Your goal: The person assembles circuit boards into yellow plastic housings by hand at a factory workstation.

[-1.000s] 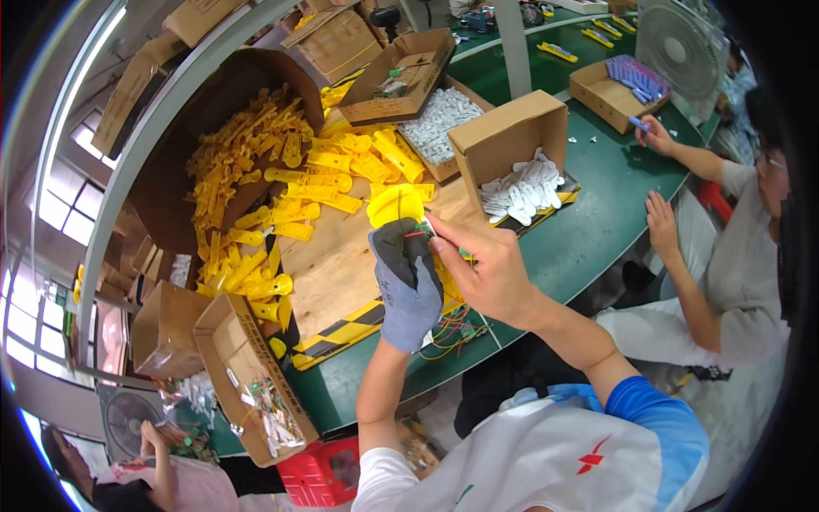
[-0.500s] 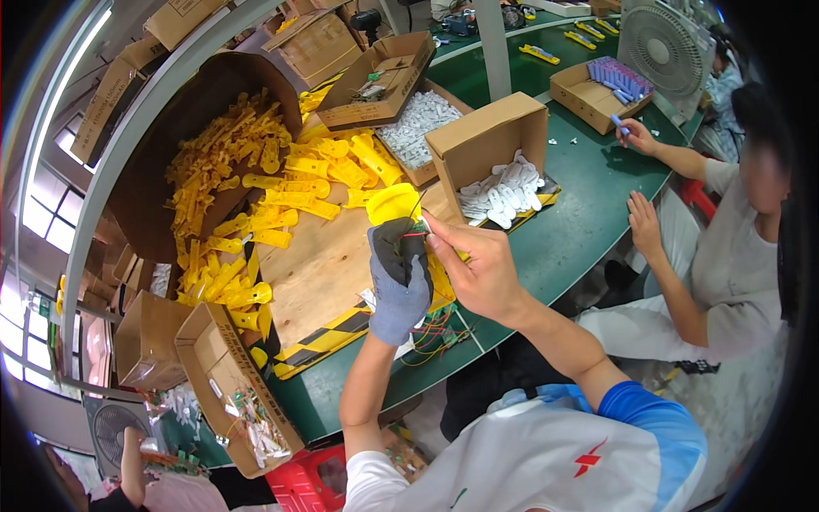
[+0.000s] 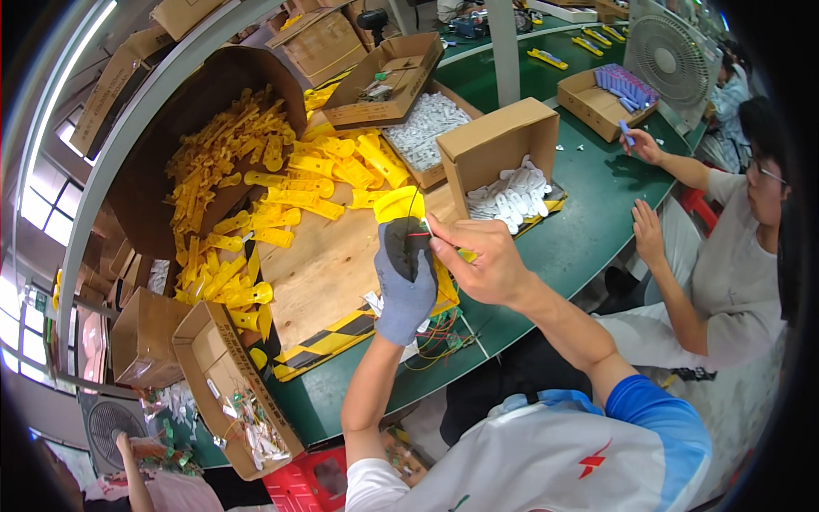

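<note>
My left hand (image 3: 404, 277), in a grey-and-black glove, is wrapped round a yellow plastic housing (image 3: 397, 205) whose rounded end sticks out above the fingers. Thin red and dark wires show at the housing, beside the glove. My bare right hand (image 3: 486, 263) is closed in a pinch right against it, with a small white piece at the fingertips that is too small to name. Below my hands, circuit boards with red, green and yellow wires (image 3: 444, 334) lie at the bench edge, partly hidden by my left hand.
A wooden board (image 3: 320, 282) with striped edging bears many yellow housings (image 3: 299, 200). Around it stand a carton of white parts (image 3: 499, 128), a tray of white pieces (image 3: 426, 119) and a box of wired parts (image 3: 209, 341). At right, a co-worker's hand holds a purple cylinder (image 3: 627, 134).
Both hands keep their grip at the yellow housing, with only a slight shift in the picture. The whole view has moved a little. The co-worker's hand stays near the purple cylinders.
</note>
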The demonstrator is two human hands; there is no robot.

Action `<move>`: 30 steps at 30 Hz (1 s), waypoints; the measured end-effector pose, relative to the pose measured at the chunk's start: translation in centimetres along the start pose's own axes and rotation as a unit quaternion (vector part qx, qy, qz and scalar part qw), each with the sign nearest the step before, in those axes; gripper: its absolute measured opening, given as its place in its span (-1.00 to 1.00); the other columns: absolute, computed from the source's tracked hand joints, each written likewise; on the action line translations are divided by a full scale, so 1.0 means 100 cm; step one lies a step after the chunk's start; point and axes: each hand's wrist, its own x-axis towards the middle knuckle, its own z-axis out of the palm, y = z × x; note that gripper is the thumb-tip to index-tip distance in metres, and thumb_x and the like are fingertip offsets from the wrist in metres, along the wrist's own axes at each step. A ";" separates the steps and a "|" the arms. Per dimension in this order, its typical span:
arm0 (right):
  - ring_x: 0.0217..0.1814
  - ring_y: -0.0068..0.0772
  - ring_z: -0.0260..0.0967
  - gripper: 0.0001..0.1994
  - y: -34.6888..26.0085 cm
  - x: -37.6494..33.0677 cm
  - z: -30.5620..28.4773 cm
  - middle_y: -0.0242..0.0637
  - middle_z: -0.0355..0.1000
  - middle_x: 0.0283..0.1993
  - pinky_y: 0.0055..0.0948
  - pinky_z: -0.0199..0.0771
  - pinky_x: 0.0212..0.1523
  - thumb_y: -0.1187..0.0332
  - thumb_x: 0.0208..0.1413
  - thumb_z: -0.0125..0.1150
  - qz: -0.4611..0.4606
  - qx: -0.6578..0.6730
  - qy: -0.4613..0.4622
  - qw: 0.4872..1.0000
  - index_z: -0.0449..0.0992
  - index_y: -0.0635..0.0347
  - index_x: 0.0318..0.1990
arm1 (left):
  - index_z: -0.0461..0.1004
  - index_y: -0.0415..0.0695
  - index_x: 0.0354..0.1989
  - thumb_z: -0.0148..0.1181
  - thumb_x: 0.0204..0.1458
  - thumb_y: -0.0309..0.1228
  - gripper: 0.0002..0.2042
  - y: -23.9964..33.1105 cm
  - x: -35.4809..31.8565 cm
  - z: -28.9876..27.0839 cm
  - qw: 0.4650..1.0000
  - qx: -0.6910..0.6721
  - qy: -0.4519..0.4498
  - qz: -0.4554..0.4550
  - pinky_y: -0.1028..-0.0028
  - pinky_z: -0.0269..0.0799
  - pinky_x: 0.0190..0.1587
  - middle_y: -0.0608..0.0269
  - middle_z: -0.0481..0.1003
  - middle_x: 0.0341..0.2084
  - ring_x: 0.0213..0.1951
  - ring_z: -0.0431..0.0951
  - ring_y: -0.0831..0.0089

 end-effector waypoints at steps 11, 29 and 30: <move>0.18 -0.14 0.31 -0.18 -0.011 -0.030 0.020 -0.01 0.30 0.16 -0.24 0.30 0.18 0.14 0.12 0.27 0.235 0.219 -0.026 0.947 -0.06 0.19 0.42 | -0.14 -0.01 0.44 0.07 0.22 -0.46 -0.33 0.015 0.014 0.005 0.979 -0.170 0.076 -0.086 0.40 0.43 -0.03 0.05 0.46 -0.06 -0.09 0.50 0.32; -0.37 -0.73 0.42 -0.20 -0.020 -0.044 -0.013 -0.22 0.46 0.00 -0.71 0.47 -0.55 0.30 0.06 0.34 0.339 0.442 -0.087 0.826 -0.03 0.15 0.37 | 0.00 -0.22 0.39 0.39 0.00 -0.18 -0.14 0.011 -0.005 -0.008 0.933 -0.344 -0.030 -0.104 0.23 0.52 -0.01 0.02 0.46 -0.06 -0.10 0.57 0.15; -0.39 -0.73 0.42 -0.22 -0.020 -0.048 -0.012 -0.24 0.49 -0.05 -0.70 0.46 -0.54 0.31 0.06 0.34 0.322 0.427 -0.069 0.842 -0.01 0.15 0.37 | -0.01 -0.22 0.39 0.38 0.00 -0.16 -0.13 0.011 -0.006 -0.005 0.931 -0.350 -0.032 -0.101 0.23 0.52 -0.01 0.02 0.46 -0.06 -0.10 0.57 0.16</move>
